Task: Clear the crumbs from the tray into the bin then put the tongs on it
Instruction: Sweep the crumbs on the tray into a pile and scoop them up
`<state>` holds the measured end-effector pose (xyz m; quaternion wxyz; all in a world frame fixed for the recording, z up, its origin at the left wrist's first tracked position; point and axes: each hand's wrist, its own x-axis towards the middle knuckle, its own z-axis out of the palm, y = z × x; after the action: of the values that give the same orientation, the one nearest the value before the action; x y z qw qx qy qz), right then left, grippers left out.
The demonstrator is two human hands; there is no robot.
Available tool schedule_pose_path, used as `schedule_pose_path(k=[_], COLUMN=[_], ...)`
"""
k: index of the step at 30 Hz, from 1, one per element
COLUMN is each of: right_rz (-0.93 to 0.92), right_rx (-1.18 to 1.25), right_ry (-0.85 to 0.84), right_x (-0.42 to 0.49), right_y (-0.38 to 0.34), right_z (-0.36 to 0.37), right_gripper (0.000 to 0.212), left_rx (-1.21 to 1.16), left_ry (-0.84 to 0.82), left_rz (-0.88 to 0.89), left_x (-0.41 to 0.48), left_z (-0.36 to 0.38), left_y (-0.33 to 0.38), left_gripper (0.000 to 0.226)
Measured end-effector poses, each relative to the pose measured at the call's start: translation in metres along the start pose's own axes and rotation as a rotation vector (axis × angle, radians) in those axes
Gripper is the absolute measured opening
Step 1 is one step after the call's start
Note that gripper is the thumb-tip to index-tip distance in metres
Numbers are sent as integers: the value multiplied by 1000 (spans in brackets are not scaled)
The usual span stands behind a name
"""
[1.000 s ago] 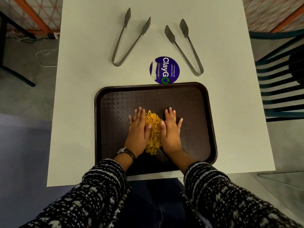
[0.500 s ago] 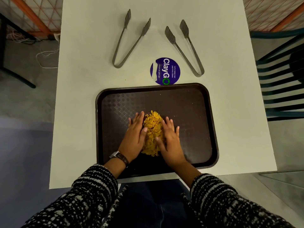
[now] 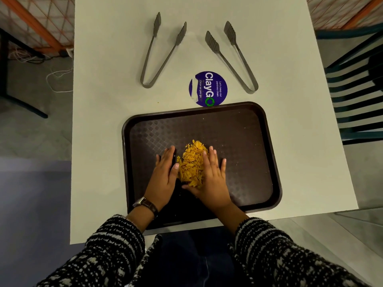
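A dark brown tray (image 3: 244,129) lies on the white table near its front edge. In its middle is a heap of yellow crumbs (image 3: 192,162). My left hand (image 3: 163,179) is cupped against the heap's left side and my right hand (image 3: 211,179) presses against its right side, with the thumb under the near end. A few small specks are scattered on the tray to the right. Two metal tongs lie on the table beyond the tray, the left tongs (image 3: 160,52) and the right tongs (image 3: 232,56), both spread apart. No bin is in view.
A round purple sticker (image 3: 208,88) is on the table just beyond the tray's far rim. One stray crumb (image 3: 158,102) lies on the table left of it. A dark slatted chair (image 3: 356,83) stands at the table's right side. Cables run over the floor at left.
Both hands have pushed the crumbs into a tighter, taller heap. They went from lying flat to cupping its sides, and the right thumb has slid under the near end.
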<state>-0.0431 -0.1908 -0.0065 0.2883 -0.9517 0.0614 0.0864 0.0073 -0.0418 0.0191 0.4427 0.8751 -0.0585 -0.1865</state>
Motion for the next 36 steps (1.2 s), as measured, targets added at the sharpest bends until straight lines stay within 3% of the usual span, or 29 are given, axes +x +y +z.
schedule_pose_path(k=[2, 9, 14, 21, 27, 32, 36], right_rz=[173, 180, 130, 118, 192, 270, 353], right_rx=[82, 135, 114, 302, 490, 756, 1077], right_ry=[60, 34, 55, 176, 296, 345, 307], right_x=[-13, -9, 1, -1, 8, 13, 16], right_y=[12, -8, -11, -12, -26, -34, -44], right_z=[5, 14, 18, 18, 20, 18, 5], right_gripper=[114, 110, 92, 61, 54, 64, 47], left_rx=[35, 137, 170, 89, -152, -388, -643], left_ry=[-171, -228, -242, -259, -81, -64, -48], left_rz=[58, 197, 293, 345, 192, 3, -132], left_x=[20, 48, 58, 47, 29, 23, 21], left_z=[20, 32, 31, 33, 50, 58, 56], left_y=[7, 13, 16, 4, 10, 25, 37], left_gripper=[56, 54, 51, 53, 52, 49, 48])
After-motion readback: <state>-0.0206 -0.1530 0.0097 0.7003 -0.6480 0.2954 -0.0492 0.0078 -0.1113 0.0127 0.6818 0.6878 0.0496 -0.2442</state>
